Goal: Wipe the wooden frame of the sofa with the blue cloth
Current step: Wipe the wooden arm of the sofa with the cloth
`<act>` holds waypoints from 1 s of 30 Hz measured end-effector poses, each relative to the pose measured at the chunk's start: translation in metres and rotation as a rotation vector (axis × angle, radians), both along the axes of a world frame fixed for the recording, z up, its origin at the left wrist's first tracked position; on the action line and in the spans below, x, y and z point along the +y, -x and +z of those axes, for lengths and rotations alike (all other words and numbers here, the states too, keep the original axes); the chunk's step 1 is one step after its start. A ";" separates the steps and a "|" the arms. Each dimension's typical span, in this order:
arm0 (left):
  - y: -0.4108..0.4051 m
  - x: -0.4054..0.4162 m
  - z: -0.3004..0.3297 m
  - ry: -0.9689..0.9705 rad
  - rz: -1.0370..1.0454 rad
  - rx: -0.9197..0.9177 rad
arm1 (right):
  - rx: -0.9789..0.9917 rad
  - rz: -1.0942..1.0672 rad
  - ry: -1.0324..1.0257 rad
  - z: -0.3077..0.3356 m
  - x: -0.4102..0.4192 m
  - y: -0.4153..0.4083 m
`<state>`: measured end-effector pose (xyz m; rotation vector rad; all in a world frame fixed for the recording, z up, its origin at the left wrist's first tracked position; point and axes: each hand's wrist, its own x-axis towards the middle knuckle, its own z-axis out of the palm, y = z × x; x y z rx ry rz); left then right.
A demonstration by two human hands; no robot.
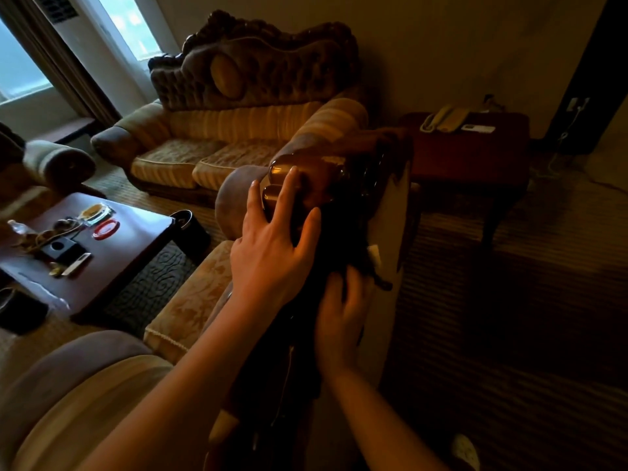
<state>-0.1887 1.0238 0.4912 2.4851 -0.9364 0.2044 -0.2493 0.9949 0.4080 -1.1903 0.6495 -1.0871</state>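
The sofa's carved, glossy wooden frame [326, 178] runs along the top of the backrest in front of me. My left hand [272, 246] rests on it with fingers spread and straight, fingertips on the rounded carving. A dark cloth [336, 239], its blue barely readable in the dim light, is draped over the frame just right of that hand, with a white tag [373, 254] at its edge. My right hand [343, 317] is lower on the back side of the frame and holds the cloth's lower part, fingertips tucked into the fabric.
A second striped sofa [238, 130] stands against the far wall. At left a coffee table [136, 239] carries small items and a red ring. A dark side table [475, 154] with a telephone is at right. Striped carpet [509, 300] lies behind the sofa.
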 end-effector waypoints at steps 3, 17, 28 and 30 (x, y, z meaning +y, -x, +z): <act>0.001 0.000 0.002 0.002 0.002 0.023 | -0.047 -0.117 0.310 0.020 -0.016 -0.011; -0.001 -0.002 -0.001 0.041 0.003 0.012 | -0.071 0.085 0.177 0.020 -0.034 0.000; -0.001 -0.004 -0.003 0.042 0.014 -0.005 | 0.016 0.174 -0.039 0.018 -0.066 -0.005; -0.002 -0.003 -0.003 0.038 0.006 -0.008 | -0.067 0.203 0.029 0.023 -0.042 0.004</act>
